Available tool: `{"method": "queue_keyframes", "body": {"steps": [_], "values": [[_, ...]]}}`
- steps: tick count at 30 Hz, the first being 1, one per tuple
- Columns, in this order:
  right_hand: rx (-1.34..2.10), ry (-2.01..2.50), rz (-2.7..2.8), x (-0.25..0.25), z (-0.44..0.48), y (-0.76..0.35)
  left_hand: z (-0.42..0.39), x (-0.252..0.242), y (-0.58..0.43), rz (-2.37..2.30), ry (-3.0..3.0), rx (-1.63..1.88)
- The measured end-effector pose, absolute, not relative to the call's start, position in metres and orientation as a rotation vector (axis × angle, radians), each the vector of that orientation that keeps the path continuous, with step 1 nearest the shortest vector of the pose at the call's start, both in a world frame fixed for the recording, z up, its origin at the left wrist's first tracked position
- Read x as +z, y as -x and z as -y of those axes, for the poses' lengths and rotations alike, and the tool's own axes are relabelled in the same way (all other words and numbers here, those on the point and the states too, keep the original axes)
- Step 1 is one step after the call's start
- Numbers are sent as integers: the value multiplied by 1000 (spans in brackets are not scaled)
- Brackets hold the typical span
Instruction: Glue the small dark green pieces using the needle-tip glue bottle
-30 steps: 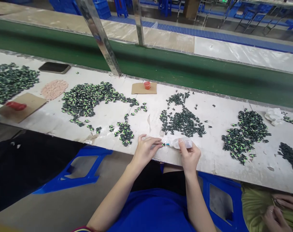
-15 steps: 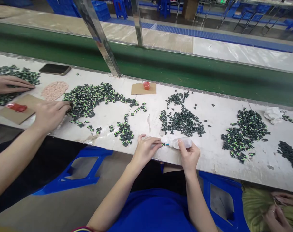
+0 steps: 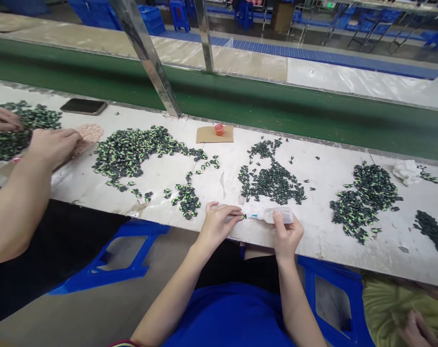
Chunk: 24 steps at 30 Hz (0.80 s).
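Note:
My left hand (image 3: pixel 220 221) is closed at the table's front edge, its fingertips pinching a small dark green and lime piece (image 3: pixel 244 216). In my right hand (image 3: pixel 288 233) is a translucent squeeze bottle (image 3: pixel 278 215), lying nearly level. Its thin blue tip points left at the small piece, a short gap away. Behind my hands spreads a pile of small dark green pieces (image 3: pixel 276 182). Left of my left hand lies a small cluster of dark pieces with lime marks (image 3: pixel 186 200).
A red cup (image 3: pixel 219 129) stands on cardboard (image 3: pixel 206 135) at the back. Larger piles (image 3: pixel 128 152) lie left, others (image 3: pixel 372 193) right. A co-worker's hands (image 3: pixel 56 144) work at far left, near a phone (image 3: pixel 83 106). A metal post (image 3: pixel 150 62) rises behind the table.
My right hand has drawn the bottle slightly right, away from the small piece. My left hand stays put. The co-worker's hands at left have moved further left.

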State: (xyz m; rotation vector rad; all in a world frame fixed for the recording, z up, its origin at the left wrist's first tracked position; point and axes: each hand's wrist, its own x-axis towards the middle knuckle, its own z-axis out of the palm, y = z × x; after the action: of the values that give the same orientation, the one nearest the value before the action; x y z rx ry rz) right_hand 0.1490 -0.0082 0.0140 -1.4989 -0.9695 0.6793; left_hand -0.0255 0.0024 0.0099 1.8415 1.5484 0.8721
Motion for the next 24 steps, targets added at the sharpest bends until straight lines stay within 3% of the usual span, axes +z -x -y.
{"method": "queue_keyframes", "body": {"steps": [8,18,24], "values": [[632,1370,849,12,14,-168,-1,8,25,-1514,-1978,861],[766,1439,1322,9,1,-132,5,3,23,-1591,-2108,890],[719,1385,1631,19,-8,-171,5,-2,20,-1533,-2107,978]]}}
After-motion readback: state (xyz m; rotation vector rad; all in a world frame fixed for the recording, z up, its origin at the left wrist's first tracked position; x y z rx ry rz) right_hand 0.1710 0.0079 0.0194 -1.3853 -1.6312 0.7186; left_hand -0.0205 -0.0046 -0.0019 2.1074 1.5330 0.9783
